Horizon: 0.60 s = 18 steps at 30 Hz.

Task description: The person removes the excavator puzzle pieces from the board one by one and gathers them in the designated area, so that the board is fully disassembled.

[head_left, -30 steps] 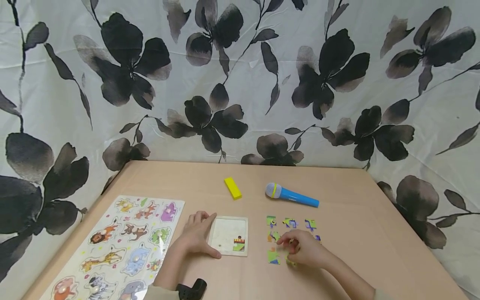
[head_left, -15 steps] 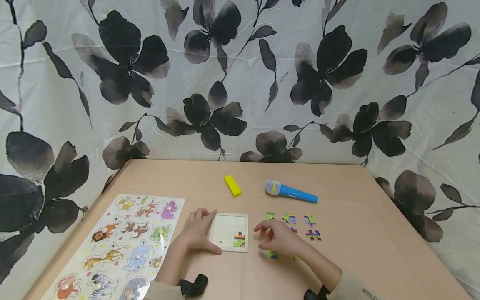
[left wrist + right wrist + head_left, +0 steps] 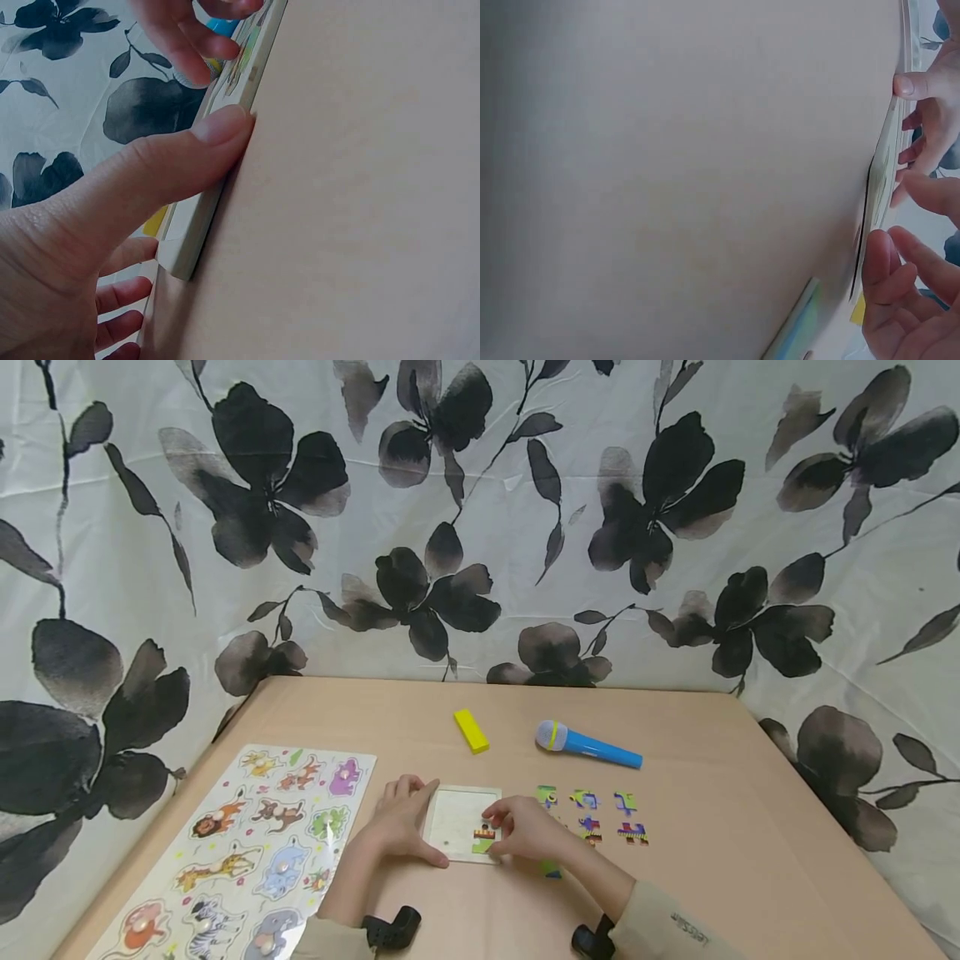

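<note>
My left hand (image 3: 405, 818) holds the left side of a small off-white puzzle tray (image 3: 455, 822), with the thumb on its near edge and fingers at its far left. In the left wrist view, the thumb (image 3: 187, 161) lies along the tray's rim. Placed puzzle pieces (image 3: 482, 846), green and brown, lie in the tray's near right corner. My right hand (image 3: 525, 828) hovers at that right edge, thumb and forefinger apart, fingertips close over these pieces. No piece shows between its fingers in the right wrist view.
Several loose puzzle pieces (image 3: 588, 828) lie right of the tray, some partly hidden by the right hand. Behind stand a yellow block (image 3: 471, 731) and a blue toy microphone (image 3: 592, 746). An animal sticker sheet (image 3: 251, 843) covers the left side. Floral cloth (image 3: 555, 560) hangs behind the table.
My right hand has moved left from the loose pieces to the tray's right edge, uncovering pieces at the right. The left hand stays on the tray.
</note>
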Available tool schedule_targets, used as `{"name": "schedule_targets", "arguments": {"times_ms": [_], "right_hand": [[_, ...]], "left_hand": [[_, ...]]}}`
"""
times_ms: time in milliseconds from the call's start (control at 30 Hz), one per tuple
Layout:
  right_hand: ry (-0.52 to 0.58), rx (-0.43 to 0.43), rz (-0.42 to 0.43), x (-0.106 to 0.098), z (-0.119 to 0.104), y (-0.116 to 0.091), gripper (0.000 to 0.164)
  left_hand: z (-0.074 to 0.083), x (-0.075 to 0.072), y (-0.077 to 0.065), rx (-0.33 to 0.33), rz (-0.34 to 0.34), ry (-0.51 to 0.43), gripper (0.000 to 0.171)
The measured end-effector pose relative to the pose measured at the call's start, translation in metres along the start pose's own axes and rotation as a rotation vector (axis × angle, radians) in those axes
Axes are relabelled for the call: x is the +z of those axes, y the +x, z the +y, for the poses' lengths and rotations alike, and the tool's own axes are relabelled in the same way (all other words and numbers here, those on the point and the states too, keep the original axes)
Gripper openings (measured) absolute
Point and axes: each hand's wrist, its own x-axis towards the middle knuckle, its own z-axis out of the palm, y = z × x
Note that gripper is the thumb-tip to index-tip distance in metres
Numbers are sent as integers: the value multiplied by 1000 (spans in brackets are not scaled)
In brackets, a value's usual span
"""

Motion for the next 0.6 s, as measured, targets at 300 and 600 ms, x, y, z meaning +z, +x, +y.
{"name": "schedule_targets", "arguments": {"times_ms": [300,600], "right_hand": [[-168,23,-7,3,-9,9,36],[-225,31,-9,6,-12,11,29]], "left_hand": [[1,0,2,9,7,12,113],[2,0,0,-7,1,-9,112]]}}
